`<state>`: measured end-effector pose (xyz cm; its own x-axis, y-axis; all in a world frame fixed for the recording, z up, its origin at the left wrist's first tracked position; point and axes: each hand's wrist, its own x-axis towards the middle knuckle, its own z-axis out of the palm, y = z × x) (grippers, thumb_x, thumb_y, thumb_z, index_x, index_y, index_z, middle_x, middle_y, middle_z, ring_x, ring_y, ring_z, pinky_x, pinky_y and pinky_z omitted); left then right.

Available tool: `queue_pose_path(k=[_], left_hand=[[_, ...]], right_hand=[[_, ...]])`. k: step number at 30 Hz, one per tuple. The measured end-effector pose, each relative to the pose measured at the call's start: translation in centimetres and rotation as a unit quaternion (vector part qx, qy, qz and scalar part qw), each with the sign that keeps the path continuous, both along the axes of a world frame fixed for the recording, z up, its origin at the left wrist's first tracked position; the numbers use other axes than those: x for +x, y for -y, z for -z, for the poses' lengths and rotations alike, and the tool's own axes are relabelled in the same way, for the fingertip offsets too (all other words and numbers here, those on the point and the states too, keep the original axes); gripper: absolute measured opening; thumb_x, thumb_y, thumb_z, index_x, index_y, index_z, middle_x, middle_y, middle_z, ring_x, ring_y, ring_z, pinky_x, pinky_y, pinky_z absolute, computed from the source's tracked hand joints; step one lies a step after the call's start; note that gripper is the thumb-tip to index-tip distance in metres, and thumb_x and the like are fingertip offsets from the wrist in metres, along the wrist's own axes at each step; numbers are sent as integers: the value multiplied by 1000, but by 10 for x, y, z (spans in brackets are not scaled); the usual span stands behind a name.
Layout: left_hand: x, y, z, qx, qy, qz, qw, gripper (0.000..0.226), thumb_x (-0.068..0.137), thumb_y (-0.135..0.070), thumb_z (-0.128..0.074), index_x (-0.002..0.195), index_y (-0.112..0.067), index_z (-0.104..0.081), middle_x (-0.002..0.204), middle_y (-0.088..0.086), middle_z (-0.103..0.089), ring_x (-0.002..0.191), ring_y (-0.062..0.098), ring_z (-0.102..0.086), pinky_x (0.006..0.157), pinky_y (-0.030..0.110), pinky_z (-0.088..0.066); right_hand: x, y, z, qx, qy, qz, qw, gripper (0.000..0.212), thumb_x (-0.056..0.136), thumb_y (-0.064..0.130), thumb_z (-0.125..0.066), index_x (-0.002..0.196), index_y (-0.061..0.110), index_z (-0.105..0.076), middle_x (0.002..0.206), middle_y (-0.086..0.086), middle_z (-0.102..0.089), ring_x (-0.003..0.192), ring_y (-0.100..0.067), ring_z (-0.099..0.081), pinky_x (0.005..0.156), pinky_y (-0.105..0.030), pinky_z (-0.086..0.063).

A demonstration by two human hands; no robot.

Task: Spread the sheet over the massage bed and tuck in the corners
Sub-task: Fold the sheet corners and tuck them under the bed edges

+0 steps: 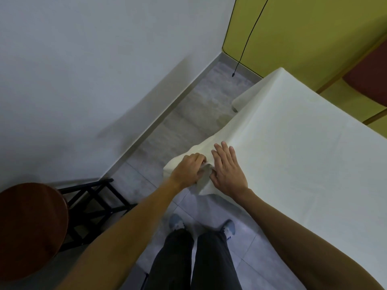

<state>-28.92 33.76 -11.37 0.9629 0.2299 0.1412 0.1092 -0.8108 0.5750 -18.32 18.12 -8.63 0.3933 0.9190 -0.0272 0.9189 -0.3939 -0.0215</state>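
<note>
A: So, what are the hands doing?

B: The left hand (pixel 189 171) has its fingers curled round a bunched fold of the sheet (pixel 293 153) at the near corner, just left of the frame's centre. The right hand (pixel 227 169) lies flat beside it, fingers straight and slightly spread, pressing the cloth down. The two hands nearly touch.

A: And the sheet itself?

B: White, lying smooth across the right half of the frame, from the lower right up to a far corner in the upper right, where it hangs over the edge. At the near corner it is rumpled and sticks out past the left hand. The bed under it is wholly covered.

A: What's below the hands?

B: Dark trousers (pixel 209 264) and two light blue shoes (pixel 177 221) at bottom centre, on a grey tiled floor (pixel 188 114) that runs up the middle of the frame.

A: And further out?

B: A round brown stool (pixel 31 227) at lower left, with a black frame (pixel 94 197) just beyond it. A pale wall (pixel 83 70) fills the upper left. A yellow panel (pixel 303 38) takes the upper right, with a thin black cord (pixel 249 38) hanging in front of it, its end loose above the floor. At the right edge is a dark red shape (pixel 366 76), too cropped to tell what it is.
</note>
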Motion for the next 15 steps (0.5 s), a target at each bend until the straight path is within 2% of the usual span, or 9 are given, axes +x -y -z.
queue_pose_path(k=[2, 5, 7, 10, 12, 15], left_hand=[[6, 4, 3, -14, -6, -13, 1000, 30, 94, -38, -53, 89, -9, -59, 79, 6, -63, 66, 23, -56, 61, 39, -49], [11, 8, 2, -49, -5, -31, 998, 23, 91, -28, -59, 81, -6, -59, 72, 8, -60, 58, 20, -51, 52, 37, -48], [8, 7, -1, -55, 7, -40, 998, 21, 92, -21, -55, 79, -5, -58, 70, 10, -59, 56, 18, -49, 49, 33, -45], [6, -4, -5, -45, 2, -34, 998, 7, 87, -7, -61, 81, -6, -59, 73, 11, -59, 60, 22, -53, 52, 36, -48], [5, -11, -5, -24, -7, -11, 1000, 5, 88, -4, -61, 83, -6, -60, 76, 10, -59, 61, 22, -55, 54, 37, -52], [-2, -15, -8, 0, -10, 10, 1000, 22, 93, -16, -45, 91, -6, -64, 82, 11, -62, 65, 22, -59, 58, 32, -55]], right_hand=[[1, 0, 1, 0, 3, -3, 1000, 61, 102, 39, -40, 149, -2, -38, 160, -21, -28, 153, -37, -12, 123, -54, -15], [1, 0, 1, 1, 4, -3, 1000, 62, 101, 39, -44, 148, -2, -38, 160, -21, -28, 153, -36, -12, 123, -54, -15], [1, 1, 0, 1, 2, -4, 1000, 62, 101, 38, -46, 147, -3, -39, 160, -21, -29, 153, -37, -12, 123, -54, -16], [1, 1, -2, 1, -3, -8, 1000, 63, 100, 39, -41, 147, -3, -39, 159, -22, -31, 153, -37, -12, 123, -54, -16], [2, 1, -4, 4, -10, -8, 1000, 64, 100, 41, -36, 147, -3, -39, 159, -22, -31, 153, -37, -12, 124, -54, -14], [1, 1, -4, -1, -9, -6, 1000, 64, 101, 43, -36, 148, -1, -39, 160, -21, -29, 153, -36, -11, 125, -52, -9]])
